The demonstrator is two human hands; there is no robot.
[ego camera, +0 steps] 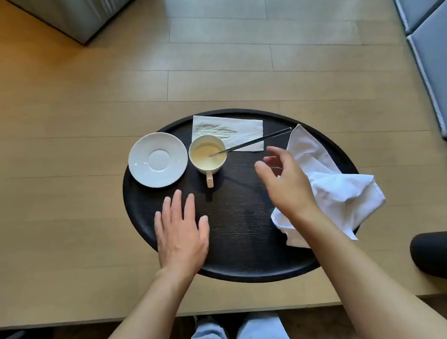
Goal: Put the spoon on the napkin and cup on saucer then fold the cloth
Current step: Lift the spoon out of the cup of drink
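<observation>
Spoon (252,141) at frame center, bowl end sunk in the cup (207,153), handle leaning out over the rim toward the upper right and crossing above the lower edge of the napkin (229,131). Long axis running lower left to upper right, handle tip ending near the top corner of the cloth (327,185). Not yet on the napkin; carried by the cup.

Right hand (285,184) raised just below and right of the handle's midpoint, fingers loosely curled and parted, thumb apart from them, holding nothing. Handle up and slightly left of those fingertips, near but not touching. Clearly the closer hand to the spoon, so probably the one to lift it; a short carry up and right onto the napkin likely enough.

Left hand (180,230) flat on the tray (245,275) at lower left of center, fingers spread, empty, below the saucer (157,160) and near the cup's handle, which points down the frame toward it.

Saucer bare, left of the cup and almost touching it. Cup with pale liquid inside: some risk of a drip or a tip when the spoon comes out.

Cloth crumpled at the tray's right edge, partly hanging over the table (48,161), unfolded.
</observation>
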